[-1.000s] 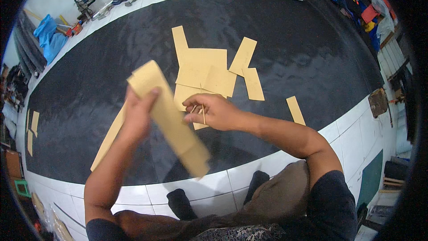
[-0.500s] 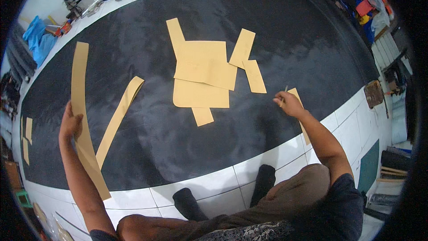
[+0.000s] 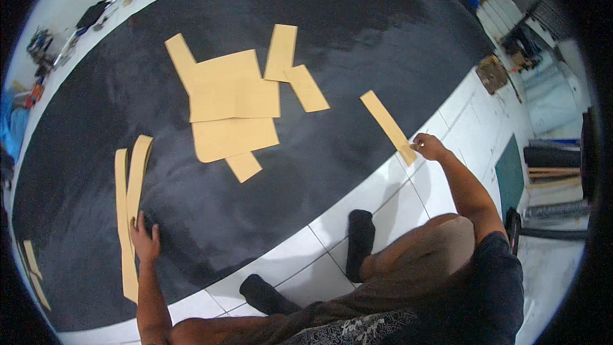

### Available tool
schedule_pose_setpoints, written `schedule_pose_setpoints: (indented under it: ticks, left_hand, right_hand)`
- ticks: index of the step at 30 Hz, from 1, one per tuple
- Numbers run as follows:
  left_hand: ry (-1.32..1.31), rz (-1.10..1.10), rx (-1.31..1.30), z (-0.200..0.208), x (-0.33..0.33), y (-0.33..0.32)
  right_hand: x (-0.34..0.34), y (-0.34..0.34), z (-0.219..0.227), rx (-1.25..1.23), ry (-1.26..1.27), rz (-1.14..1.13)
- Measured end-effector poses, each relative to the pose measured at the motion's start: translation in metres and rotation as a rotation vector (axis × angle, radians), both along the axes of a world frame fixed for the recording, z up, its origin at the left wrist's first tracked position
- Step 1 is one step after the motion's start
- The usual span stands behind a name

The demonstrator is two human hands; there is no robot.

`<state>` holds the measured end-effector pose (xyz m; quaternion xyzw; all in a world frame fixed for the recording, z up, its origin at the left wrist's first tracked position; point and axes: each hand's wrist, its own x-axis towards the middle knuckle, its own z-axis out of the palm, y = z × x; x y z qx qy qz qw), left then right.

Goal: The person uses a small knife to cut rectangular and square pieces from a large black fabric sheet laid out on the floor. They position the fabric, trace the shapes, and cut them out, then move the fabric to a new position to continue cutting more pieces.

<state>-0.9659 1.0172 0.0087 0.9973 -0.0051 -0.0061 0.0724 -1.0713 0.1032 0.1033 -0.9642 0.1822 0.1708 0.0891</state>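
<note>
Two long tan card strips lie at the left of a large black sheet [image 3: 319, 166]: a straight strip [image 3: 121, 217] and a strip with a looped far end [image 3: 137, 166]. My left hand [image 3: 145, 237] rests at their near part, fingers spread, partly over the looped strip. At the right, my right hand [image 3: 430, 145] is closed in a pinch beside the near end of a shorter tan strip [image 3: 386, 124]. A small pale bit shows at its fingertips; what it is cannot be made out. Several tan card pieces [image 3: 233, 92] overlap in mid-sheet.
Small tan strips [image 3: 33, 262] lie at the sheet's far left edge. White floor tiles [image 3: 319, 249] run along the near side, under my feet in dark socks. A brown block [image 3: 491, 75] sits at the right, before rolls of material [image 3: 555, 156]. Assorted clutter lines the far wall.
My view has swung right. My left hand has let go of the straight strip, now beside the looped one. My right hand has moved to the short strip's near end.
</note>
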Motion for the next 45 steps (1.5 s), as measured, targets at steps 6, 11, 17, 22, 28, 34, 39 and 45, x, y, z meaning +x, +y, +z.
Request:
schedule_pose_setpoints:
  ticks: [6, 11, 17, 22, 28, 34, 39, 45]
  left_hand:
    - [0.201, 0.083, -0.078, -0.015, 0.018, 0.013]
    - [0.187, 0.219, 0.213, -0.021, 0.036, 0.098]
    - [0.478, 0.603, 0.311, 0.002, 0.062, 0.057]
    - [0.214, 0.455, 0.122, -0.01, 0.074, 0.044]
    - [0.028, 0.061, -0.006, -0.013, 0.066, -0.052]
    - [0.276, -0.035, -0.095, 0.023, 0.049, -0.142]
    - [0.442, 0.006, -0.057, 0.025, 0.054, -0.15]
    - [0.462, 0.019, -0.077, 0.024, 0.061, -0.157]
  right_hand:
    - [-0.017, 0.019, -0.038, 0.0, 0.216, -0.044]
    - [0.036, 0.059, -0.051, 0.134, 0.116, -0.053]
    - [0.044, 0.063, -0.065, 0.092, -0.014, -0.114]
    - [0.074, 0.091, -0.073, -0.04, -0.059, -0.166]
    - [0.137, 0.067, -0.098, 0.017, -0.341, 0.011]
    - [0.219, 0.099, -0.082, -0.119, -0.358, -0.004]
    - [0.284, 0.214, -0.066, -0.035, -0.42, 0.327]
    - [0.32, 0.368, -0.073, 0.221, -0.487, 0.831]
